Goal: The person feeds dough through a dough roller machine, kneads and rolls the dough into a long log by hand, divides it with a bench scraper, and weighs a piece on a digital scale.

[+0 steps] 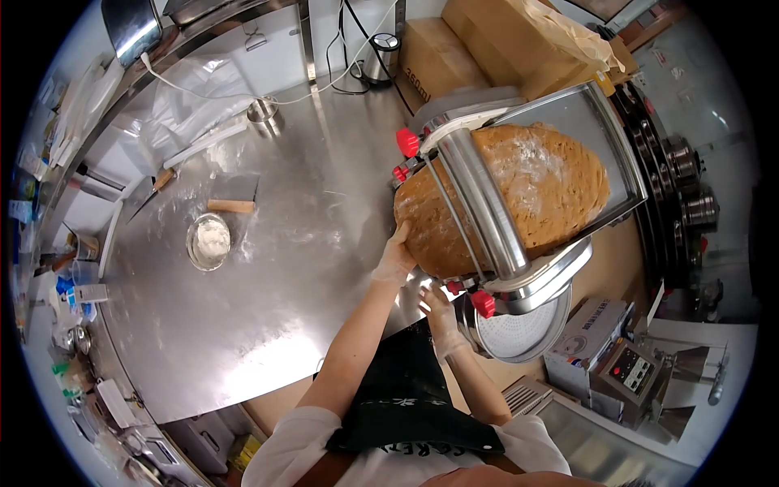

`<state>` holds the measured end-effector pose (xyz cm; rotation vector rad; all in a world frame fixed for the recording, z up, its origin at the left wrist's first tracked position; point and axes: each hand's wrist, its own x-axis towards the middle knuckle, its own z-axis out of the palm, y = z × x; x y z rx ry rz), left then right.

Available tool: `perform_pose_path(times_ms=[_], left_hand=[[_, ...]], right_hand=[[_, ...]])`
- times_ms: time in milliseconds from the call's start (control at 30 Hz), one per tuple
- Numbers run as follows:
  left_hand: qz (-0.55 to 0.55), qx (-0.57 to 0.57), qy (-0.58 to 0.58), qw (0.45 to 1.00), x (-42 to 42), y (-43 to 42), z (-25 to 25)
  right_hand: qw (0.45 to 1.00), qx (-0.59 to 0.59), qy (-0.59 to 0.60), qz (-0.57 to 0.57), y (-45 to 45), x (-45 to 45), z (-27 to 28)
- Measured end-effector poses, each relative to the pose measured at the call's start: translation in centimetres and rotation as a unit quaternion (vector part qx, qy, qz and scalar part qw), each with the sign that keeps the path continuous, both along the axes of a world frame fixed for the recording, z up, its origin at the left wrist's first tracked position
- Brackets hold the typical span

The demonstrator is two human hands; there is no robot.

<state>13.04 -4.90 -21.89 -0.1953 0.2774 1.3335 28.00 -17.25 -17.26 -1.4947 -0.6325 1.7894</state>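
Dough [540, 183], flat, brown and long, lies through the shiny metal roller [487, 207], stretching away right from the fingers. The nearer left hand [395, 261] touches its end, grip hidden; the right hand [440, 315] is empty, fingers apart.

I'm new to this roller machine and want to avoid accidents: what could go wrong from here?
The left hand is at the edge of the dough, which passes under the steel roller; following it in too far could pinch fingers. The right hand is near the red knob and might bump it. The dough is broad and reaches near the machine's sides, so it could catch there.
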Motion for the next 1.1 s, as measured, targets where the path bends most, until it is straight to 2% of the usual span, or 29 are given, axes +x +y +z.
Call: perform_pose_path(times_ms=[133, 267, 400, 533, 667, 767, 833, 967, 1067, 1100], left_hand=[[-0.005, -0.016, 0.035, 0.999, -1.6, -0.7, 1.5], [-0.008, -0.001, 0.056, 0.998, -2.7, -1.0, 1.2], [-0.012, -0.005, 0.046, 0.999, -3.3, -1.2, 0.2], [-0.002, 0.013, 0.032, 0.999, -3.6, -1.4, -0.9], [0.007, 0.017, 0.033, 0.999, -4.0, -1.9, -2.1], [0.002, -0.022, 0.034, 0.999, -4.5, -2.4, -1.2], [0.008, -0.027, 0.082, 0.996, -4.5, -2.7, -1.1], [0.023, -0.035, 0.111, 0.993, -5.1, -3.6, 1.1], [0.071, -0.051, -0.015, 0.996, -5.4, -3.8, -0.6], [0.077, -0.038, 0.025, 0.996, -4.5, -4.2, -1.5]], right_hand=[[0.967, 0.11, 0.147, -0.174, 2.1, -2.8, -3.5], [0.933, 0.184, 0.174, -0.254, 3.8, -3.8, -6.4], [0.94, 0.111, 0.164, -0.278, 4.2, -4.7, -4.4], [0.941, 0.106, 0.188, -0.262, 4.2, -5.2, -3.6], [0.948, 0.078, 0.188, -0.246, 4.2, -4.9, -4.9], [0.947, 0.047, 0.197, -0.249, 4.2, -5.1, -5.2], [0.941, 0.017, 0.203, -0.269, 4.2, -5.6, -4.5], [0.932, -0.036, 0.257, -0.253, 3.7, -5.3, -5.3], [0.905, -0.118, 0.322, -0.25, 2.6, -5.3, -4.2], [0.89, -0.128, 0.37, -0.232, 2.1, -5.4, -4.1]])
